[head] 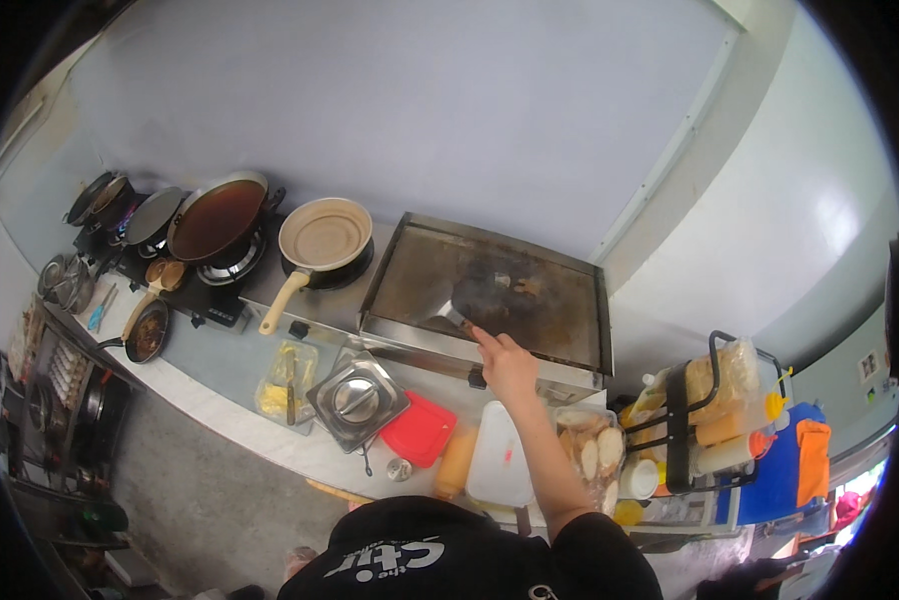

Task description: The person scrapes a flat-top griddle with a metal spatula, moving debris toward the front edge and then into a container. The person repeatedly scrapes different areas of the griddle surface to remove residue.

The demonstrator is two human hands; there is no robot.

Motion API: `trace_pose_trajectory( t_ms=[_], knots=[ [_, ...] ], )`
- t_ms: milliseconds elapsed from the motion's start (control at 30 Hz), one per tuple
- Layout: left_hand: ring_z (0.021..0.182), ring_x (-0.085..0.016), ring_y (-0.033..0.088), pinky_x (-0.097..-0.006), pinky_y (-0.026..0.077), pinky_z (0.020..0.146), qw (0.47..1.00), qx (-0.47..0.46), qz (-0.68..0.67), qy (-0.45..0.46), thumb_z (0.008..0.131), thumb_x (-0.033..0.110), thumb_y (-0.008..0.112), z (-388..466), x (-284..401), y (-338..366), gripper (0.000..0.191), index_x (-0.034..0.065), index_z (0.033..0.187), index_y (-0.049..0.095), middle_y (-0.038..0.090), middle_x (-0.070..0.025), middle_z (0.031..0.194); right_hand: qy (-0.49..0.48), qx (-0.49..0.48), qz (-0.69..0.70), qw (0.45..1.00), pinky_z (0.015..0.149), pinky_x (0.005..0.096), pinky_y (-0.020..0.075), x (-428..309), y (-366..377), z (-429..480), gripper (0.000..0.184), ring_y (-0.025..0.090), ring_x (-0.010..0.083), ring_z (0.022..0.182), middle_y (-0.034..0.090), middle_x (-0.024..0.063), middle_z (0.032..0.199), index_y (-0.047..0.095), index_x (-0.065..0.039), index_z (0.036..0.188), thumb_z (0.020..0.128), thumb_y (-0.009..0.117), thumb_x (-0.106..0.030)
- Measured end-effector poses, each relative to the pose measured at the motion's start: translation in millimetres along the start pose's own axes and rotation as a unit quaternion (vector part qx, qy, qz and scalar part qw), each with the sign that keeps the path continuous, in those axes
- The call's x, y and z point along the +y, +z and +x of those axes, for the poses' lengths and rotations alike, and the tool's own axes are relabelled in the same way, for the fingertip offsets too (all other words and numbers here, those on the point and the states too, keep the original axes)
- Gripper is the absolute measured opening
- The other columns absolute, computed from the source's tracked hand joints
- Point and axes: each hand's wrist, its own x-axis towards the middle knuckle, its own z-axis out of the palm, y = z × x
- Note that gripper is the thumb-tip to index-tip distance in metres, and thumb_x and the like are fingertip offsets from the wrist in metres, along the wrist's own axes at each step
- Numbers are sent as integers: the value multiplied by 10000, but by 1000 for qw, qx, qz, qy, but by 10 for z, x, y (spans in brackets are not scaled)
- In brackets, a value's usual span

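Observation:
My right hand [508, 367] grips the short handle of a metal scraper or turner [451, 311], whose broad blade is down on the flat griddle [416, 277]. The griddle's middle is dark and wet-looking, and faint steam or smoke hangs over it. Beyond the blade, a small pale piece [502, 280] and a browned scrap of food [527, 287] lie on the dark patch. Below my right forearm are a white plastic lid or tray [498, 457] and a clear container of sliced bread [590, 454]. My left hand is out of view.
Left of the griddle stand a cream pan [326, 231] and a wok of reddish-brown liquid [221, 221] on burners. Nearer are a lidded steel container [356, 401], a red lid [419, 427], and butter with a knife [288, 386]. A black rack [678, 427] holds sauce bottles at right.

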Motion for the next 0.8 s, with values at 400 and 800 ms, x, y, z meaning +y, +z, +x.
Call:
trace_pose_trajectory(
  t_ms=[400,800],
  knots=[
    [844,-270,633,-394,488,704,993,60,-70,-69,782,276,650,-96,68,79,203,103,884,683,653,-106,883,0,31,-5,1000,540,368,484,407,-298,93,290,605,255,631,562,59,727,663,-191,1075,788,645,-155],
    [1051,-318,580,-416,489,810,998,22,63,-13,818,258,547,199,94,-200,262,102,984,678,619,-140,1107,-53,-47,-56,996,502,375,483,-190,-161,-151,303,602,254,585,557,62,702,647,-196,1086,787,610,-156]
  ],
)
